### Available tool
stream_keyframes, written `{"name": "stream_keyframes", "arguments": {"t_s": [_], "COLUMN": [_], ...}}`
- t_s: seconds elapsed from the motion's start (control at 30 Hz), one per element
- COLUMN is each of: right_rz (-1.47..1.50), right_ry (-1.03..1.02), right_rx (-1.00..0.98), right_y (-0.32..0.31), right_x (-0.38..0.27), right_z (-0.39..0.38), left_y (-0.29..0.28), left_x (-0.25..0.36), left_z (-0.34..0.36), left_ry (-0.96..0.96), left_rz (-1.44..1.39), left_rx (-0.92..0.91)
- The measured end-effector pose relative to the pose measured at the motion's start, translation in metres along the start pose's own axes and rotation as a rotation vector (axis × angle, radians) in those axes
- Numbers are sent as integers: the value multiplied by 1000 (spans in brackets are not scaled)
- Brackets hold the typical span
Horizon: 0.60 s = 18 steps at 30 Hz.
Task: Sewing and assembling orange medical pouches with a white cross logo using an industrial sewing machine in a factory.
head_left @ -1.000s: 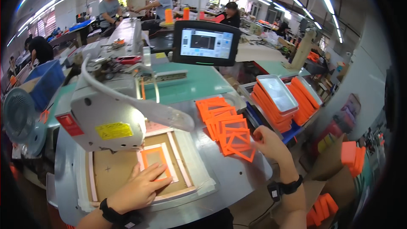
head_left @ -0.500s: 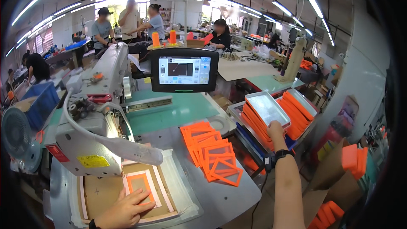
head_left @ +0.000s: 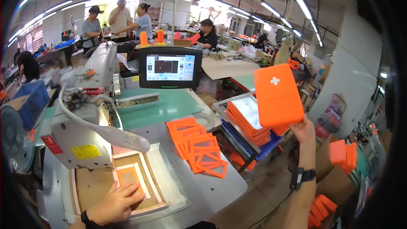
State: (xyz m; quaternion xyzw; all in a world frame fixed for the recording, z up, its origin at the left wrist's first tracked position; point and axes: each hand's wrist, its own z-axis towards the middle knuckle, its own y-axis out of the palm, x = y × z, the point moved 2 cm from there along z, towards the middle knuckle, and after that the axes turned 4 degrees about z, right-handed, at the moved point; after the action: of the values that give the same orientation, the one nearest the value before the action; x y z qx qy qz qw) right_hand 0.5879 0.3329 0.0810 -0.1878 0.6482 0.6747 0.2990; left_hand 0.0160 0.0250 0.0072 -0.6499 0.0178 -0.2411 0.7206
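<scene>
My right hand grips the lower edge of an orange moulded case panel with a white cross. It holds the panel raised and tilted, above a tray of stacked panels whose top one shows a silvery inside. My left hand lies with fingers stretched over an orange rectangular frame. That frame sits inside a white-edged opening of a cardboard template, beside the sewing machine head. Several loose orange frames with see-through middles overlap on the grey machine table.
A screen stands behind the table. A lamp arm reaches over the template. At right, boxes hold more orange pieces. A fan and a blue crate stand at left. Other people are further back.
My right hand has lifted an orange panel off the stack, up and to the right, so its cross side shows. My left hand remains on the frame. The view has shifted slightly right.
</scene>
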Motion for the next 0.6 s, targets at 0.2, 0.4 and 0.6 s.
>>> {"name": "stream_keyframes", "arguments": {"t_s": [0.2,0.4,0.6], "right_rz": [-226,-689,-761], "right_ry": [-43,-73,-66], "right_rx": [-263,-578,-1024], "right_y": [8,71,182], "right_x": [-19,-41,68], "right_z": [-109,-215,-285], "left_y": [-11,-58,-102], "left_x": [5,15,79], "left_z": [-4,-46,-128], "left_ry": [-8,-128,-189], "left_rz": [-54,-86,-312], "left_rx": [-21,-32,365]}}
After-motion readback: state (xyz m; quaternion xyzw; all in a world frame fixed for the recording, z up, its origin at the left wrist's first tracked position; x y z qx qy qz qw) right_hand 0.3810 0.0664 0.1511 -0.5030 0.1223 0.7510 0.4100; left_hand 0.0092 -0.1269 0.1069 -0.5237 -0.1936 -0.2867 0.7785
